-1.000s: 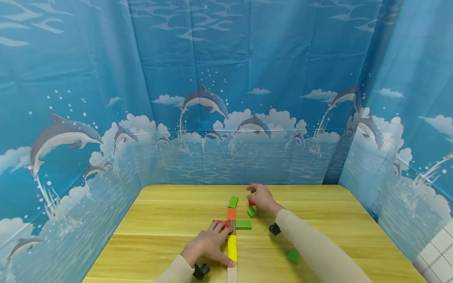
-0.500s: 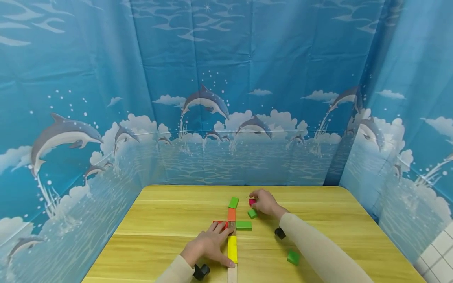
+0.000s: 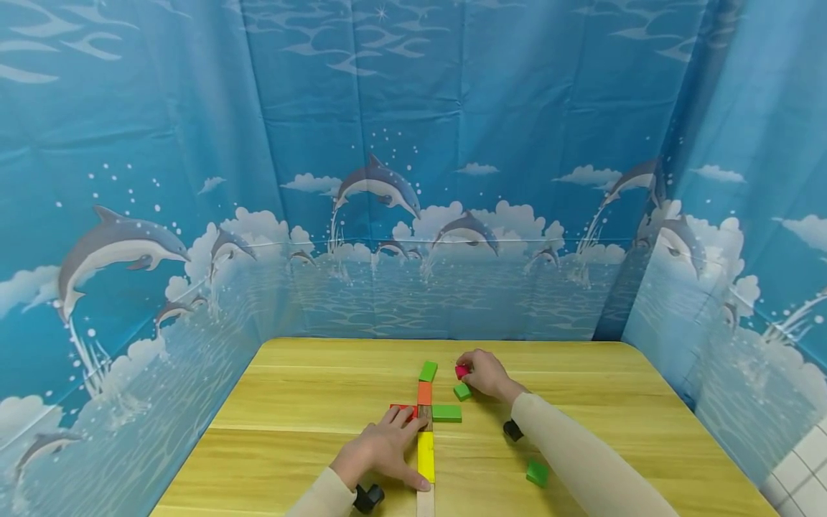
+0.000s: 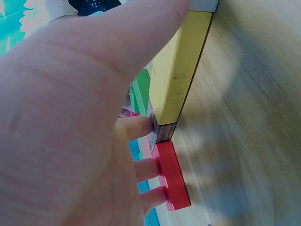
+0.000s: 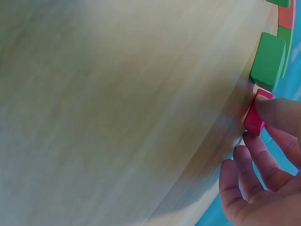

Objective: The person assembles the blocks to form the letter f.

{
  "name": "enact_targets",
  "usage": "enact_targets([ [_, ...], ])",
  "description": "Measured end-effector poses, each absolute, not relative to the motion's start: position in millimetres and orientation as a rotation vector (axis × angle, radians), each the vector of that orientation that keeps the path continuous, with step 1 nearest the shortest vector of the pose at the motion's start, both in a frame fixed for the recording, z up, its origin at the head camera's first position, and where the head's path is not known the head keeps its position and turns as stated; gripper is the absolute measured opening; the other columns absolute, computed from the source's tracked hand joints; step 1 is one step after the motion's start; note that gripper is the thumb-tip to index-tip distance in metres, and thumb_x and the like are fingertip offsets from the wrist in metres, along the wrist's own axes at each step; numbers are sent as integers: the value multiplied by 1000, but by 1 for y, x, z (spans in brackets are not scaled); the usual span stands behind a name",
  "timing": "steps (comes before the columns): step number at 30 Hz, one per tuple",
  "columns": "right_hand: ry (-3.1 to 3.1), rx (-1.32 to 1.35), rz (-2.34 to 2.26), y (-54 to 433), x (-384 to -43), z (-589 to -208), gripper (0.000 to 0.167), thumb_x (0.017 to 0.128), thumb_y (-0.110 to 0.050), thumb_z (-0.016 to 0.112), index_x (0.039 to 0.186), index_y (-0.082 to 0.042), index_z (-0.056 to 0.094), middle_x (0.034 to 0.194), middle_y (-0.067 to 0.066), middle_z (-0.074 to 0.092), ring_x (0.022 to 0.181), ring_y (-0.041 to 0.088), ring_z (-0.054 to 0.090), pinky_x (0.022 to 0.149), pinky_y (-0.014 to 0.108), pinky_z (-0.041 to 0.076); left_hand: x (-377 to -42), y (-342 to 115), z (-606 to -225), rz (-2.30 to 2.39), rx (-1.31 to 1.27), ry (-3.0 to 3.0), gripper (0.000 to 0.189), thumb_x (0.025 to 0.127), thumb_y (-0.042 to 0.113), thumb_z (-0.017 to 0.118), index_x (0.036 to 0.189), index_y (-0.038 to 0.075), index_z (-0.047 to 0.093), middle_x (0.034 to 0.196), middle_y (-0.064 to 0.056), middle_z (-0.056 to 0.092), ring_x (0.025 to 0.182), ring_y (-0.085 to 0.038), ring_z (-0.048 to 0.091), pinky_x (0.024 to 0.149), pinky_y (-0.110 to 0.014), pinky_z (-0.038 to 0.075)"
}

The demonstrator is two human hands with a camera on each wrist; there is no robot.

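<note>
Right fingers (image 5: 264, 160) in pinch on pink block (image 5: 254, 117)

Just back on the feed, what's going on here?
A person's right hand pinches a pink block next to a small green block. Their left hand touches a red block and a dark brown block in a cross-shaped layout on the wood-grain table. A yellow block extends it on the near side, an orange block on the far side. A separate green block lies to the right.
</note>
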State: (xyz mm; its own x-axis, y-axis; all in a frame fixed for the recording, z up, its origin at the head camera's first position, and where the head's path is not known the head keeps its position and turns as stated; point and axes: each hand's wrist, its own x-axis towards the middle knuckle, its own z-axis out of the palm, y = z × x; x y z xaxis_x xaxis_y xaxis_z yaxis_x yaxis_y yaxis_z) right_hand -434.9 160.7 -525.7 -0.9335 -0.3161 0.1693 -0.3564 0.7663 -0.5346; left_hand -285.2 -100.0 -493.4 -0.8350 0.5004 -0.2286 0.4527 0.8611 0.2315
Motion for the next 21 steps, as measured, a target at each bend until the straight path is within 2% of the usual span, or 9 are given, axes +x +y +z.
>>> enact_targets([
  [13, -2908, 539, 874, 155, -434, -524, 31, 88, -4, 78, 118, -7, 73, 105, 6, 68, 94, 22, 61, 84, 42, 53, -284, -100, -491, 244, 731, 2741, 106, 72, 77, 73, 158, 30, 32, 164, -8, 24, 149, -33, 22, 99, -69, 39],
  [21, -2901, 536, 883, 153, -434, -522, 31, 86, -4, 79, 116, -7, 73, 105, 6, 67, 92, 22, 60, 83, 42, 52, -282, -99, -490, 231, 717, 2751, 107, 70, 80, 71, 158, 33, 32, 164, -5, 25, 149, -31, 22, 99, -68, 39],
])
